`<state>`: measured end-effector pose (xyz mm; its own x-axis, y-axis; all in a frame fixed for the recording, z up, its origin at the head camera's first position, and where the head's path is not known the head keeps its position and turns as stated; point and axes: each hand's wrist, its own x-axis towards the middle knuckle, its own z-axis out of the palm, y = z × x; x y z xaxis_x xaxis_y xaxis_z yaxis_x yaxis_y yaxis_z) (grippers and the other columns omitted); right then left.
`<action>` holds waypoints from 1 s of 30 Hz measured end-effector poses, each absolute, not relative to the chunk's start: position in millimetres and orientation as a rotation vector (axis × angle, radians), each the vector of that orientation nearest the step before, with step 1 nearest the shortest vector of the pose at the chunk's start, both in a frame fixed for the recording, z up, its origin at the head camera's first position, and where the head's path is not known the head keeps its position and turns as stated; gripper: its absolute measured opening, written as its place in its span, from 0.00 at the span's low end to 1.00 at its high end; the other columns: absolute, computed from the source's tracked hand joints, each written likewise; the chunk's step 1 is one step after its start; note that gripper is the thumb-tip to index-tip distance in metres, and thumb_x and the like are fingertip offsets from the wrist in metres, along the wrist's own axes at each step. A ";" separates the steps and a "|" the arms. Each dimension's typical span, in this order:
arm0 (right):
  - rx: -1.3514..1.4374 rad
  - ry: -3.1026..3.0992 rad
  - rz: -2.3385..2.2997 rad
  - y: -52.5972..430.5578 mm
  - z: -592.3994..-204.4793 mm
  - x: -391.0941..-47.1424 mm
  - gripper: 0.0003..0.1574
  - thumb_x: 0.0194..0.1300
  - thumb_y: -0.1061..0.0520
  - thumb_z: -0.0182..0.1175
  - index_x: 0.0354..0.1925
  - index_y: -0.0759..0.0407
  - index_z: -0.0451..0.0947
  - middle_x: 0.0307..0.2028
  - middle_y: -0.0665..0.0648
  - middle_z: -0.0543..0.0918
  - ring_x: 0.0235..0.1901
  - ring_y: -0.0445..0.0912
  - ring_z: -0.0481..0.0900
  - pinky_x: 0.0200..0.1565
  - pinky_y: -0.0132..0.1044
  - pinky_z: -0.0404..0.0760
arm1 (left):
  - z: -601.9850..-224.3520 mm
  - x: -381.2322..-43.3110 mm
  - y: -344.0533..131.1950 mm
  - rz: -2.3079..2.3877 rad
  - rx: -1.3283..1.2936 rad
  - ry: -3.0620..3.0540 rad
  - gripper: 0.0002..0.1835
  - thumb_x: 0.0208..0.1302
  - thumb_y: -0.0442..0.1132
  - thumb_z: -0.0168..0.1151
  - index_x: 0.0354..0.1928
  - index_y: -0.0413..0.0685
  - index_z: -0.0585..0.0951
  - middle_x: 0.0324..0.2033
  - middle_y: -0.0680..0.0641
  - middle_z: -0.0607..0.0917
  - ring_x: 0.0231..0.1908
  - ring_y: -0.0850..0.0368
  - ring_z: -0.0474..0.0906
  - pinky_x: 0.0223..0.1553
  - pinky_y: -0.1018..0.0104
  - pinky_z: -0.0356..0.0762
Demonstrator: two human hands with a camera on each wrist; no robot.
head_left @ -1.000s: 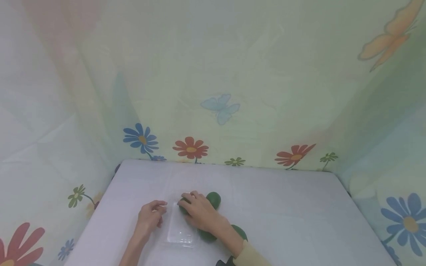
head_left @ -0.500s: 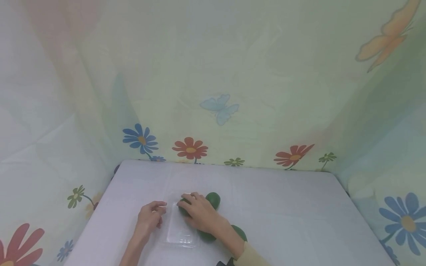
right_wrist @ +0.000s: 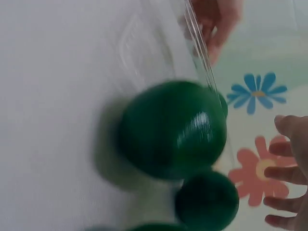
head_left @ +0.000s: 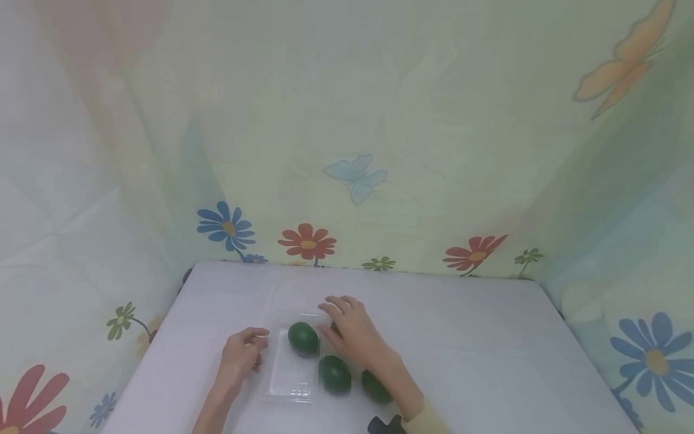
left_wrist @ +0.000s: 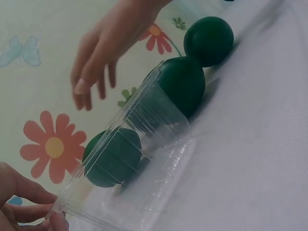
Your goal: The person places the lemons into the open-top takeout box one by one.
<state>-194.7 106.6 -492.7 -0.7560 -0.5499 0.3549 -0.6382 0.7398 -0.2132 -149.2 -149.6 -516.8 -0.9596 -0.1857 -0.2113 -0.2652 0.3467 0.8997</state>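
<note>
My left hand (head_left: 242,357) pinches the rim of a clear plastic container (left_wrist: 159,202) at its left side, thumb and fingers meeting at the edge in the left wrist view. One dark green, egg-shaped fruit (head_left: 303,339) lies inside the container, toward its far end. My right hand (head_left: 355,331) hovers to the right of the container with fingers spread, holding nothing, and partly covers another green fruit (head_left: 335,328). A third such fruit (head_left: 335,375) sits just outside the container's right wall.
One more green fruit (head_left: 376,387) lies partly under the right forearm. A black object (head_left: 386,424) shows at the lower edge by the right sleeve. The white-covered table (head_left: 461,337) meets a flowered fabric backdrop (head_left: 412,211) along its far edge.
My right hand has let go of the fruit inside the container and moved right and slightly away, over the fruit outside. The left hand stays at the container's rim.
</note>
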 end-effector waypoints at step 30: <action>0.775 -2.991 0.597 127.9 -532.6 -200.8 0.39 0.62 0.47 0.74 0.68 0.50 0.73 0.67 0.61 0.73 0.60 0.56 0.78 0.57 0.53 0.83 | -519.5 -150.1 -149.0 1.740 -0.427 2.502 0.19 0.69 0.37 0.59 0.58 0.34 0.80 0.40 0.39 0.86 0.24 0.57 0.75 0.22 0.68 0.77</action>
<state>-200.8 127.9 -532.6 -0.8786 -0.4694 0.0882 -0.4673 0.8067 -0.3619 -150.1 -149.0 -519.5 -0.9595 -0.1892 -0.2089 -0.2617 0.3227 0.9096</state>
